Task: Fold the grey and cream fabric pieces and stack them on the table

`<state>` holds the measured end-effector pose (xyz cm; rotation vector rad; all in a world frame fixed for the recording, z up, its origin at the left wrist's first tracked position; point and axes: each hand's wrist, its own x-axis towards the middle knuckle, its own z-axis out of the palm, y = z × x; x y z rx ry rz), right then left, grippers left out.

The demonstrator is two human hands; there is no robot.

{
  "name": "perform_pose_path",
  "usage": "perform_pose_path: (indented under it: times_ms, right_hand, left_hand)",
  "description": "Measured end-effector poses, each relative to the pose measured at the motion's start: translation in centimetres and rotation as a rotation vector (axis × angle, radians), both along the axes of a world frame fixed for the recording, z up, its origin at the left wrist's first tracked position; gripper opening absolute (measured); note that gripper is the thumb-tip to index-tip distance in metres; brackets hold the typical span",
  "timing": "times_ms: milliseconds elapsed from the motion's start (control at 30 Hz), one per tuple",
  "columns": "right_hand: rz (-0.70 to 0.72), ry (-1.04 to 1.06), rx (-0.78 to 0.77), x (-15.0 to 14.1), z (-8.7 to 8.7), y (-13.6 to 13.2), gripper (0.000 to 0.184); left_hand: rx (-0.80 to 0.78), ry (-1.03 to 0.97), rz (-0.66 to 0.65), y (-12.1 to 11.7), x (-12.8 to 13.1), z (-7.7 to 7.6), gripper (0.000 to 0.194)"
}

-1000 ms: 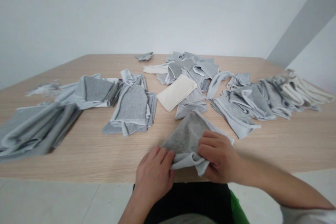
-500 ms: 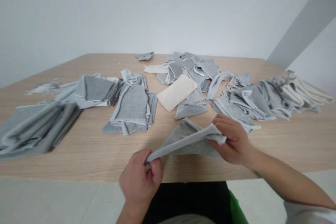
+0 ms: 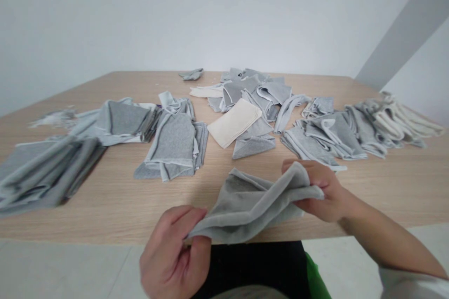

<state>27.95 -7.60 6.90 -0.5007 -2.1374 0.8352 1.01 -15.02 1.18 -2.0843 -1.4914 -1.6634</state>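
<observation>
A grey piece of fabric [image 3: 245, 205] with pale edges is stretched between my two hands, above the front edge of the table. My left hand [image 3: 175, 247] pinches its left corner between thumb and fingers. At the right end, my right hand [image 3: 321, 189] grips the cloth, some of its fingers hidden behind the fabric. The cloth's near side gapes between two pale edges, so it looks like two layers. Past it on the table lies a small folded grey piece [image 3: 253, 146], beside a cream cloth [image 3: 235, 122].
Stacks of folded grey fabric lie at the left [image 3: 45, 173] and left of centre [image 3: 171, 142]. A loose heap [image 3: 245, 88] spreads at the back. Grey and cream pieces [image 3: 368, 124] line the right side. White scraps [image 3: 52, 118] sit far left on the wooden table [image 3: 115, 215].
The cloth was lower and bunched; my hands have moved apart and lifted it by its edge. Its two layers now gape open. My left hand has moved left and down.
</observation>
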Motion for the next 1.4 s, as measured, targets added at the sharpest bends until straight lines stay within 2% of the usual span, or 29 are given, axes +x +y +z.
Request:
perform_pose_path:
  times_ms: [67,200,333,467,600,633,700,800,867,933,1000,1033,1133,1200,1300,1400]
  right_hand:
    - [0.067,-0.044,-0.047,-0.1,0.1,-0.1,0.023]
    - [0.077,-0.107,-0.085,0.0,0.1,-0.2,0.018]
    - [0.139,-0.252,-0.086,0.4,0.1,-0.3,0.016]
    - [0.316,-0.357,-0.046,0.2,-0.5,-0.8,0.009]
    - [0.457,-0.411,0.007,-1.1,-3.1,-1.5,0.004]
    - [0.487,-0.407,0.01,-1.5,-4.1,-1.4,0.006]
    - [0.613,-0.33,-0.005,-2.1,-5.7,-0.9,0.025]
    - [0.755,-0.201,-0.143,-1.9,-6.4,0.4,0.059]
    - [0.699,-0.177,-0.293,-1.5,-5.5,1.1,0.066]
    - [0.485,-0.209,-0.37,-1.5,-4.3,1.2,0.061]
    - [0.271,-0.295,-0.336,-2.0,-3.7,0.8,0.048]
    - [0.209,-0.353,-0.289,-2.5,-3.8,0.6,0.043]
    - [0.111,-0.505,-0.108,-3.9,-5.5,0.3,0.039]
    - [-0.006,-0.582,0.002,-4.4,-7.0,0.6,0.039]
    - [-0.194,-0.662,0.075,-4.7,-8.4,1.4,0.038]
    - [-0.31,-0.734,0.107,-4.6,-8.7,2.0,0.037]
  left_hand:
    - [-0.024,-0.021,-0.042,0.2,0.1,0.1,0.026]
    - [-0.093,-0.022,-0.039,0.5,0.0,-0.2,0.026]
    - [-0.112,0.136,-0.017,0.7,-0.9,-0.3,0.02]
    - [-0.104,0.243,-0.181,1.2,-1.8,0.1,0.023]
    - [-0.089,0.333,-0.323,1.5,-2.2,0.5,0.022]
    - [-0.083,0.352,-0.338,1.6,-2.2,0.5,0.021]
    - [-0.057,0.38,-0.357,1.7,-2.4,0.6,0.02]
    - [0.005,0.387,-0.375,1.8,-2.7,0.8,0.017]
    - [0.03,0.389,-0.39,1.8,-2.9,0.9,0.015]
    - [0.046,0.395,-0.399,1.8,-3.1,0.9,0.014]
    - [0.059,0.406,-0.397,1.8,-3.2,1.0,0.013]
    - [0.064,0.412,-0.394,1.8,-3.2,1.0,0.013]
    - [0.067,0.433,-0.391,1.8,-3.4,0.7,0.013]
    - [0.066,0.445,-0.396,1.7,-3.6,0.5,0.013]
    - [0.068,0.465,-0.408,1.5,-3.8,0.4,0.014]
    - [0.067,0.495,-0.413,1.5,-3.9,0.3,0.015]
